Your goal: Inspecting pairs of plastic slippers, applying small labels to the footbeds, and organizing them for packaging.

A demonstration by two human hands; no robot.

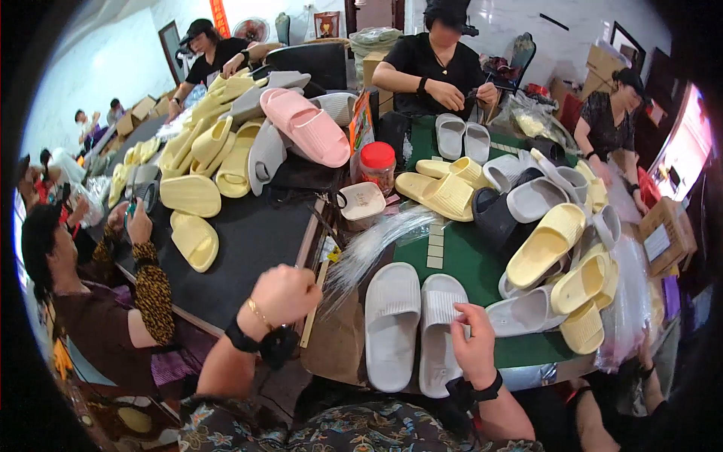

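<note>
A pair of grey slippers, the left slipper [392,331] and the right slipper [439,361], stands at the near table edge, toes away from me. My left hand [282,297] is raised left of them with its fingers curled closed; whatever may be inside is hidden. Just beyond it fans a bundle of thin clear plastic strands [369,252]. Over the outer side of the right slipper hovers my right hand [474,346], loosely bent, thumb and forefinger apart, holding nothing visible. Whether it touches the slipper I cannot tell.
Yellow and grey slippers [546,245] crowd the green tabletop [467,256] at right. Another heap, topped by pink slippers [305,124], covers the black table [248,233] at left. A red-lidded jar [378,167] and an open tub [362,202] stand between. Several people work around.
</note>
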